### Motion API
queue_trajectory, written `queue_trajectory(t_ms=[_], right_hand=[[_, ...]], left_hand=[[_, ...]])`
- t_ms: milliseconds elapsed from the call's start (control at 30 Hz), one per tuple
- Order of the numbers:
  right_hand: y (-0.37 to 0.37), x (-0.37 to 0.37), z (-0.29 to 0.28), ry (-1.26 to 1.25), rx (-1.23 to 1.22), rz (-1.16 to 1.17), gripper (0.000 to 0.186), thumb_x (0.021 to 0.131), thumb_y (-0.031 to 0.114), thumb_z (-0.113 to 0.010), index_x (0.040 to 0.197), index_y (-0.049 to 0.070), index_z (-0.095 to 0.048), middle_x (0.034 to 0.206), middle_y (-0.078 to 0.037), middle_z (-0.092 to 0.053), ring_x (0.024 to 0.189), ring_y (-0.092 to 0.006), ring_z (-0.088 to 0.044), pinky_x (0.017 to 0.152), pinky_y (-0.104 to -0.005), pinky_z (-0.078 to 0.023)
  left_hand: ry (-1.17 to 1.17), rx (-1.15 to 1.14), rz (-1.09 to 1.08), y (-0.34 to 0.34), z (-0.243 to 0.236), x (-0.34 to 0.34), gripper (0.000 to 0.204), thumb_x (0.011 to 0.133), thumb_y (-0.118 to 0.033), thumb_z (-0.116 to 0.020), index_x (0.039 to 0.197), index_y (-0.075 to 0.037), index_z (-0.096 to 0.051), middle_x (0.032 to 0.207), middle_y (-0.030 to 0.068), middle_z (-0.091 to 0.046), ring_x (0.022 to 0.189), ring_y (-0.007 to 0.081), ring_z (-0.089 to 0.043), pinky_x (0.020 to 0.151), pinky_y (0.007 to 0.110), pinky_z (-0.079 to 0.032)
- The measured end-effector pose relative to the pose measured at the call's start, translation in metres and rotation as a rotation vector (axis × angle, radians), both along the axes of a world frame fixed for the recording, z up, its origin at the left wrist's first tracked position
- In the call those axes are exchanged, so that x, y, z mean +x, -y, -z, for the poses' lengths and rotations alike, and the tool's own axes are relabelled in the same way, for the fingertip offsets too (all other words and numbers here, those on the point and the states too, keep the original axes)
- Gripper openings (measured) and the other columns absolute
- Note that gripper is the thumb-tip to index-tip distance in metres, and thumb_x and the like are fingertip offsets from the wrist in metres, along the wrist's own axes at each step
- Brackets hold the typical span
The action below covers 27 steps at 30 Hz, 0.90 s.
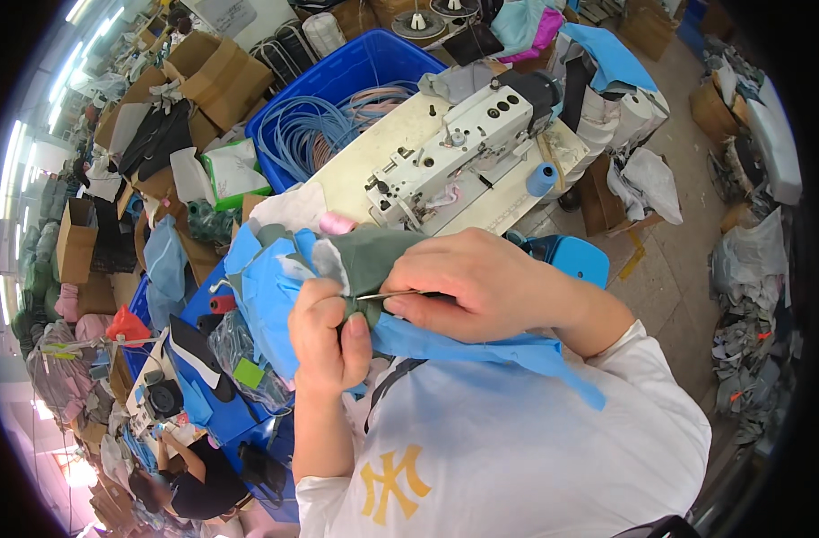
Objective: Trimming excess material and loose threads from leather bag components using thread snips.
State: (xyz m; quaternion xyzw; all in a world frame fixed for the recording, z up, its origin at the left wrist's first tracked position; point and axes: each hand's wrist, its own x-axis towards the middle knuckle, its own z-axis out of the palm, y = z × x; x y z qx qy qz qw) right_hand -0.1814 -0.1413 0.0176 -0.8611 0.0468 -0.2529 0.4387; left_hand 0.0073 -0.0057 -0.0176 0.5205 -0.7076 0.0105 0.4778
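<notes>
Close to my chest, my left hand [327,336] is closed, pinching a dark green cloth [373,251] between thumb and fingers. My right hand [476,282] grips a thin pointed metal tool [387,295]; most of it is hidden in the fingers, so I cannot tell whether it is tweezers or snips. Its tip touches the green cloth beside my left fingertips. A white fuzzy scrap [329,262] shows at the cloth's edge. Light blue fabric [270,291] hangs around and under both hands, trailing right across my white shirt.
Ahead stands a white sewing machine [463,148] on a pale table, with a blue thread cone [542,179] and a pink thread cone [338,222]. Behind it is a blue bin [360,58] of cords. Cardboard boxes [221,81] crowd the left, where another person [203,480] sits lower down.
</notes>
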Motion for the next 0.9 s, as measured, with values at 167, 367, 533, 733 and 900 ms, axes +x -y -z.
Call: queue_trajectory(t_ms=[167,367,533,733,900], right_hand=[[-0.001,0.004,0.004,0.058,-0.019,0.012,0.014,0.091,0.016,-0.064,0.083,0.006,-0.059,0.071,-0.011,-0.058,0.067,-0.0309,-0.06,0.059,-0.0426,-0.047],[-0.006,0.004,0.019,0.26,0.159,0.155,0.013,0.095,0.017,-0.063,0.089,0.006,-0.06,0.072,-0.007,-0.057,0.064,-0.0233,-0.06,0.058,-0.0361,-0.048],[0.023,-0.014,0.015,0.449,0.779,0.347,0.02,0.096,0.017,-0.067,0.107,0.008,-0.054,0.083,0.002,-0.059,0.072,-0.0062,-0.057,0.065,-0.0243,-0.045],[0.016,0.005,0.02,0.191,0.446,0.008,0.059,0.086,0.016,-0.078,0.136,0.005,-0.049,0.114,-0.006,-0.064,0.102,-0.014,-0.061,0.092,-0.0307,-0.048],[0.006,-0.002,0.019,0.185,0.299,0.186,0.052,0.085,0.01,-0.075,0.133,0.003,-0.055,0.103,-0.01,-0.067,0.093,-0.0196,-0.067,0.084,-0.0325,-0.053]], left_hand=[[0.008,0.014,0.024,0.002,-0.001,-0.004,0.012,0.087,-0.005,-0.058,0.094,-0.002,-0.049,0.084,0.0167,-0.055,0.064,0.0286,-0.048,0.054,0.038,-0.04],[-0.118,-0.047,-0.013,0.008,0.006,-0.012,0.009,0.089,-0.004,-0.056,0.09,-0.002,-0.048,0.083,0.016,-0.053,0.067,0.0268,-0.047,0.059,0.037,-0.041],[-0.177,-0.001,0.01,0.011,0.022,-0.009,0.008,0.089,-0.005,-0.055,0.09,-0.001,-0.048,0.083,0.017,-0.054,0.067,0.0281,-0.048,0.059,0.038,-0.041],[-0.072,0.023,0.115,0.028,0.015,-0.017,0.013,0.089,-0.011,-0.059,0.087,-0.002,-0.049,0.087,0.0192,-0.057,0.069,0.033,-0.052,0.061,0.04,-0.043],[-0.126,0.017,0.154,0.035,0.021,-0.016,0.017,0.093,-0.014,-0.056,0.083,-0.002,-0.048,0.088,0.0185,-0.057,0.074,0.0318,-0.053,0.066,0.04,-0.043]])
